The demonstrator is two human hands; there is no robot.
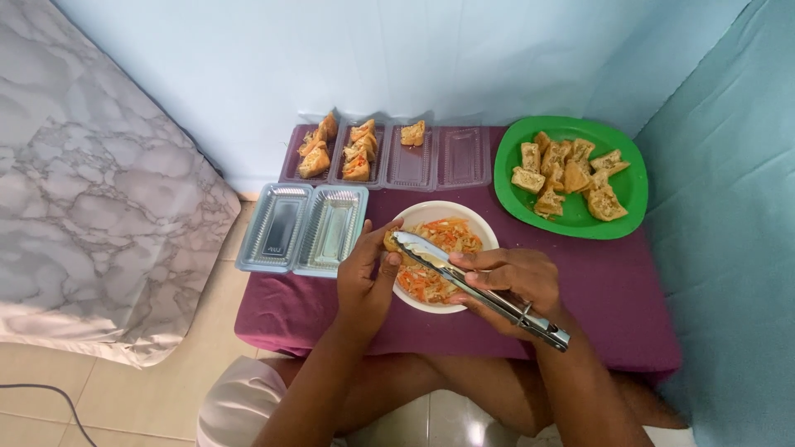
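Left fingers point(374, 248) pinch tofu piece point(389, 241); right fingers point(484, 263) clamp tongs point(464, 281) | white bowl point(439, 213): shredded vegetables | green plate point(638, 186): tofu | tongs' long axis diagonal, tips up-left over bowl.

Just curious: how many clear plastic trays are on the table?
6: four in the back row, two empty ones nearer, at left.

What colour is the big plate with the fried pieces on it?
Bright green plate, seen best in the head view.
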